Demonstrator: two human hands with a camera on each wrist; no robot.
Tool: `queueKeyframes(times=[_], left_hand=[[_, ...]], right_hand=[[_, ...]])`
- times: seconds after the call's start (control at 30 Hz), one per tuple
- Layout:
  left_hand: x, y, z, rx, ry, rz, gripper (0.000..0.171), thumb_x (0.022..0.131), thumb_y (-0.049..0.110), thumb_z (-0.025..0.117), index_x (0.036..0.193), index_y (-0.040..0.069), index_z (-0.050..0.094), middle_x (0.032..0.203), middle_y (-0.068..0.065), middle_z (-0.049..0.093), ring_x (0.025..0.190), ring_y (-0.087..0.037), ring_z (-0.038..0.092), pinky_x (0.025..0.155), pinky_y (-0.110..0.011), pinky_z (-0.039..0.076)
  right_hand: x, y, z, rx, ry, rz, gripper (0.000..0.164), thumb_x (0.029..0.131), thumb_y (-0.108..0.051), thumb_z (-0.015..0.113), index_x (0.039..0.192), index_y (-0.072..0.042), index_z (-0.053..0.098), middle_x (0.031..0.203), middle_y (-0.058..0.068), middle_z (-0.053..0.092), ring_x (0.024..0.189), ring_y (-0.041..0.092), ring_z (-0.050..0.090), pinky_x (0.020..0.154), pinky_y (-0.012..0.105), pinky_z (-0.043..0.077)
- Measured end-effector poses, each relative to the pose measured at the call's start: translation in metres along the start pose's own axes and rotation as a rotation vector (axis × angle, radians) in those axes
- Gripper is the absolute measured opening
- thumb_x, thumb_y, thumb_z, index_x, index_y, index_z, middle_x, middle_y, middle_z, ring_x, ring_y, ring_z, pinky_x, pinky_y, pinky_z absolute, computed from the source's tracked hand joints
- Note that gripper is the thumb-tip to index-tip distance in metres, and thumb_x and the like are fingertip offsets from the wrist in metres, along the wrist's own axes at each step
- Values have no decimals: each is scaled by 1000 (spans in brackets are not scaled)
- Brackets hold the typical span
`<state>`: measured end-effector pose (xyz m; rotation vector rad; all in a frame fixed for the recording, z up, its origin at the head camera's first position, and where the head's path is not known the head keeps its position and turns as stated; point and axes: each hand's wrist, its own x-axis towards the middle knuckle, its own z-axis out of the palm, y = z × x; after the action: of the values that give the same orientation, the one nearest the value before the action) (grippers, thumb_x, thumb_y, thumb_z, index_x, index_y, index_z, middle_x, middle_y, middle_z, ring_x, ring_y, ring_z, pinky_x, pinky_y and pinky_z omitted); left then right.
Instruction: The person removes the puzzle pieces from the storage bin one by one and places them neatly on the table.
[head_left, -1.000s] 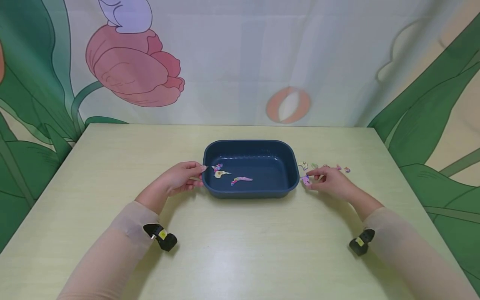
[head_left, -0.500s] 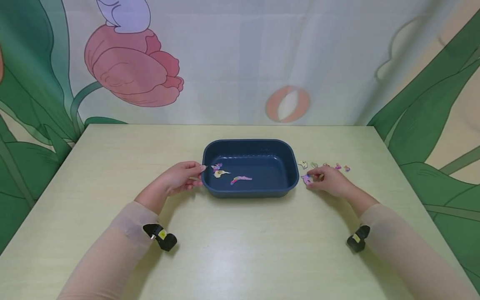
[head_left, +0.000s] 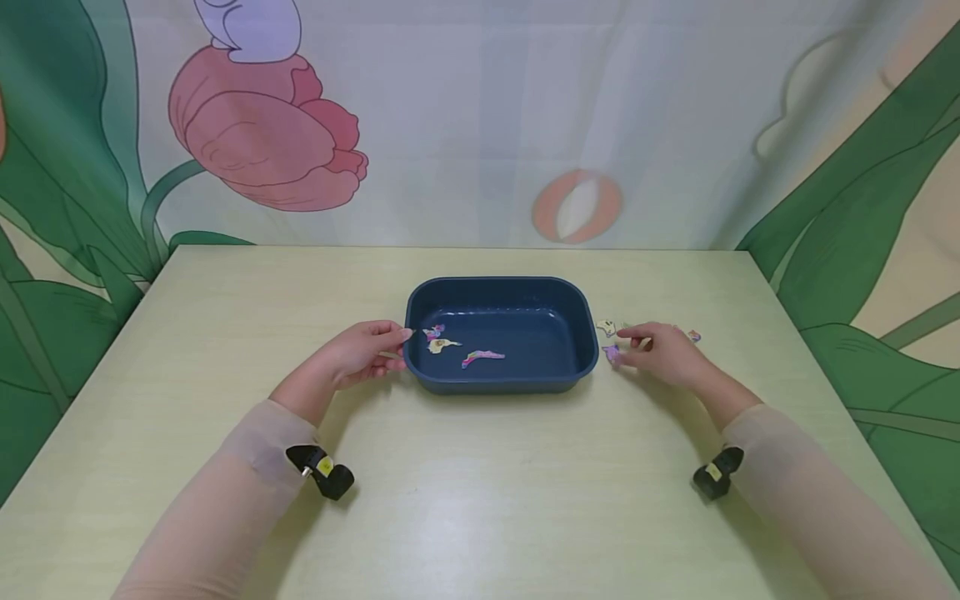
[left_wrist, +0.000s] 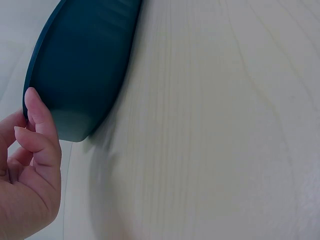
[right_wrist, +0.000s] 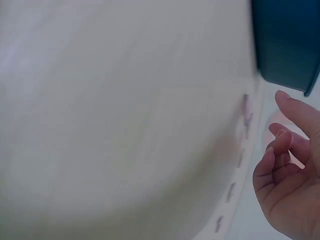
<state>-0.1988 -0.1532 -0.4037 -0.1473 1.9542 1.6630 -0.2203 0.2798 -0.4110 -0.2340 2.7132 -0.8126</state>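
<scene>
Right hand (head_left: pixel 660 354): has risen off the purple cut-out (head_left: pixel 611 354) since half a second ago and drawn a little back, now covering small pieces seen to its right before. Thumb and index finger stand apart with nothing between them; the other fingers are curled loosely in the wrist view.

Purple cut-out: lies on the pale wooden surface (head_left: pixel 480 492), just beside the tray's right end. Thumb and piece overlap from the head view, so I can't fairly say whether they touch.

Left hand (head_left: pixel 367 350): pinches the rim at the left end of the blue tray (head_left: pixel 501 387), thumb against fingers.

Blue tray: sits upright on the surface, between the two hands, in the same spot as before.

Inside the tray: a pink-and-purple piece (head_left: pixel 433 332) and a cream piece (head_left: pixel 442 346) next to each other near the left wall, and a long pink strip (head_left: pixel 483 358) closer to the middle.

Right of the tray: a pale yellow piece (head_left: pixel 606 327) behind the purple cut-out, and a small pink piece (head_left: pixel 694 336) beyond the right hand.

Sleeves (head_left: pixel 225 492): pale on both arms, each with a black camera (head_left: pixel 322 472) near the wrist.

Backdrop (head_left: pixel 420 125): hanging cloth with a big pink flower (head_left: pixel 262 133) and green leaves.
</scene>
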Motion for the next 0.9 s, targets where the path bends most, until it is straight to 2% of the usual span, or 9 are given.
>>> queueKeyframes(times=[0.17, 0.3, 0.33, 0.47, 0.63, 0.73, 0.9], left_hand=[[0, -1, 0, -4, 1, -2, 33, 97, 27, 51, 108, -3, 48, 79, -2, 56, 66, -12, 58, 53, -19, 40], [0, 0, 0, -2, 2, -1, 33, 97, 27, 51, 110, -3, 48, 79, -2, 56, 67, -12, 58, 53, -19, 40], [0, 1, 0, -3, 4, -3, 33, 97, 27, 51, 110, -3, 48, 79, -2, 56, 67, -13, 58, 53, -19, 40], [-1, 1, 0, -1, -1, 0, 31, 98, 26, 50, 109, -4, 48, 79, -2, 56, 67, -13, 58, 53, -19, 40], [0, 1, 0, 1, -3, 0, 32, 97, 26, 51, 110, -4, 48, 78, -3, 57, 67, -13, 58, 53, -19, 40], [0, 1, 0, 0, 0, -2, 32, 97, 27, 51, 109, -3, 49, 77, -3, 58, 67, -13, 58, 53, -19, 40], [0, 1, -1, -4, -3, 3, 31, 97, 26, 51, 107, -3, 49, 77, -3, 59, 67, -13, 58, 53, -19, 40]], right_hand=[[-2, -8, -5, -20, 22, 11, 44, 87, -25, 67, 125, -5, 57, 95, 10, 52, 82, 25, 48, 66, 34, 37], [-4, -17, -8, 17, 111, -61, 42, 88, -26, 66, 123, -3, 59, 93, 9, 53, 79, 23, 48, 64, 35, 35], [-5, -21, -8, 46, 135, -88, 42, 88, -26, 66, 122, -3, 59, 93, 9, 53, 78, 23, 48, 66, 36, 32], [-6, -40, -4, 163, 168, -191, 38, 87, -22, 67, 119, -2, 61, 92, 9, 53, 73, 21, 48, 61, 29, 35], [-4, -67, 6, 256, 118, -271, 34, 88, -19, 66, 117, -2, 62, 91, 8, 50, 68, 20, 48, 48, 24, 37], [0, -81, 13, 257, 87, -311, 32, 88, -17, 66, 116, -3, 63, 89, 7, 50, 71, 20, 48, 52, 24, 40], [16, -100, 27, 166, 27, -372, 27, 86, -15, 68, 110, -4, 66, 85, 4, 54, 72, 20, 49, 62, 28, 42]])
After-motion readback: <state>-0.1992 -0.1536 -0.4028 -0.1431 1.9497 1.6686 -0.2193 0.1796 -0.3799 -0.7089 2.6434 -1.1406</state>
